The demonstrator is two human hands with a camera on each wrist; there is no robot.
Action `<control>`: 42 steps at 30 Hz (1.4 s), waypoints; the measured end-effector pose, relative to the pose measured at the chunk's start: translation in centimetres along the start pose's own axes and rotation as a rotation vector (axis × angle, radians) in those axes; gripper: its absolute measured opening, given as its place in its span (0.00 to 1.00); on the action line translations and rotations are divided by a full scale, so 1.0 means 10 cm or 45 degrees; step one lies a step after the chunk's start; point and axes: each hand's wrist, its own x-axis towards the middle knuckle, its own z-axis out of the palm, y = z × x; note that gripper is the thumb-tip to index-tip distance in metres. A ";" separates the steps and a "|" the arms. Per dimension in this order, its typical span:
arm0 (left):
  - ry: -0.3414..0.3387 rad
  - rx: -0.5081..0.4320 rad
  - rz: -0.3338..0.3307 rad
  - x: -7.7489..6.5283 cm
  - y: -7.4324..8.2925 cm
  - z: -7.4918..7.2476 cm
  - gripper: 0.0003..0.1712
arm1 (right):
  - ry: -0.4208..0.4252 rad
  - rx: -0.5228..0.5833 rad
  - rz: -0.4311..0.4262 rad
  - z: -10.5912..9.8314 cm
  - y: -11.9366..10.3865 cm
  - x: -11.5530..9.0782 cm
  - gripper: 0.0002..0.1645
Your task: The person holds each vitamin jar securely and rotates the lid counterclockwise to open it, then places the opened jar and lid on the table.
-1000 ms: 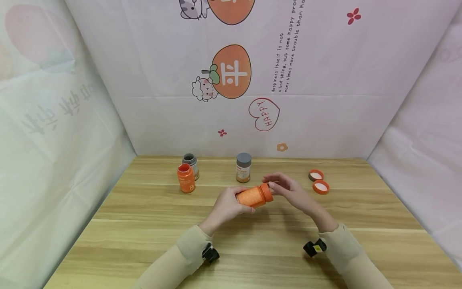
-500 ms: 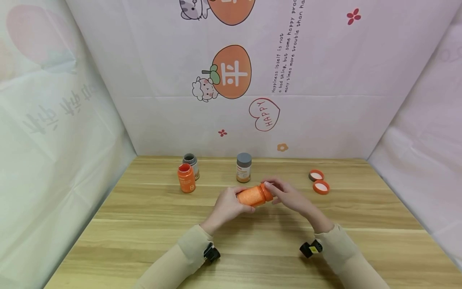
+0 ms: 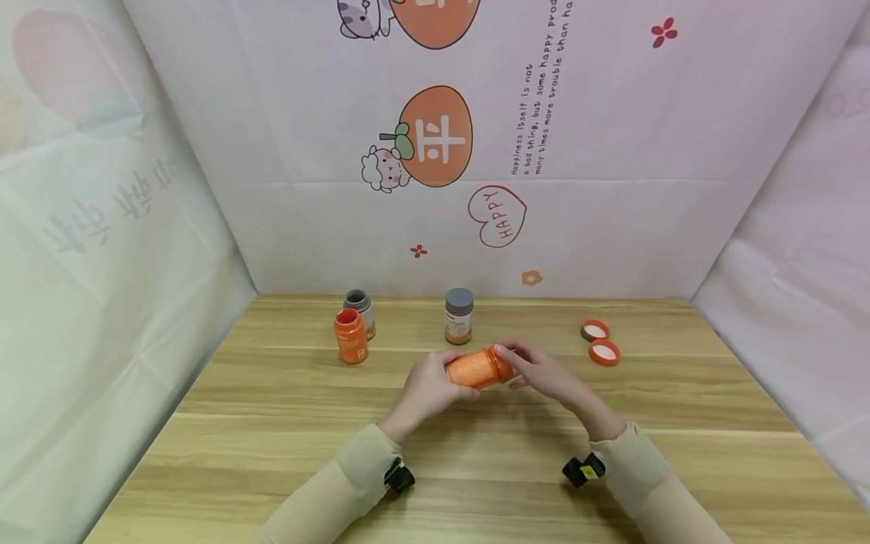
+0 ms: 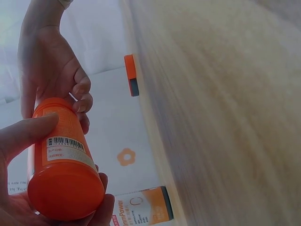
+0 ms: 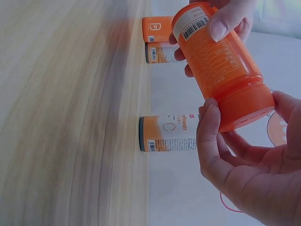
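My left hand (image 3: 428,387) grips an orange supplement bottle (image 3: 471,370) round its body, tilted above the table, with the capped end toward the right. The thumb lies along the barcode label (image 4: 66,146). At that end my right hand (image 3: 545,375) holds the ridged orange cap (image 5: 247,107) between thumb and fingers. The cap sits on the bottle's neck; in the head view the fingers partly cover it. Behind the hands stands an upright white-and-orange bottle (image 3: 458,323) with a grey cap.
At the left back stand an uncapped orange bottle (image 3: 351,337) and, just behind it, an uncapped grey-necked bottle (image 3: 368,313). Two loose caps lie at the right: a grey-and-orange cap (image 3: 595,330) and an orange cap (image 3: 604,352). A printed cloth (image 3: 584,227) hangs behind the wooden table (image 3: 272,423).
My right hand has come in slightly leftward and its fingers have closed round the cap. The left hand and the bottle have hardly moved.
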 end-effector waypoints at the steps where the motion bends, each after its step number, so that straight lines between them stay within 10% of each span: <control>1: 0.001 0.002 0.004 0.00 0.00 0.00 0.34 | -0.003 0.003 -0.001 0.00 0.00 0.00 0.35; 42: -0.089 -0.158 -0.015 -0.02 0.00 -0.06 0.35 | -0.201 0.047 -0.456 -0.17 0.09 -0.06 0.29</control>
